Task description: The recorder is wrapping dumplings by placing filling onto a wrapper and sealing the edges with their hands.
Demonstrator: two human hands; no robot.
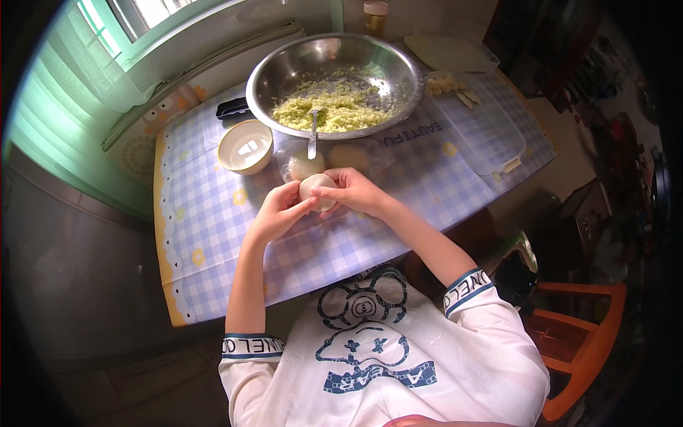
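A round, pale dough wrapper (314, 187) is held up between both hands over the table. My left hand (278, 209) grips its left edge, and my right hand (358, 190) has its thumb across the wrapper's face and its fingers behind. Just beyond my fingers, a stack of round wrappers (303, 166) lies in clear plastic, with a second stack (348, 156) to its right. Farther back stands a wide stainless steel basin (288, 56) holding chopped, yellow-green filling (339, 112). A metal spoon (312, 141) rests in the filling, its handle hanging over the near rim.
Left of the wrappers sits a white bowl (243, 166) with a shiny inside, near a black case (230, 109). A clear plastic tray (483, 141) lies at right with small pale pieces (445, 84). Behind stands a lidded jar (375, 22). An orange wooden chair (595, 352) is at right.
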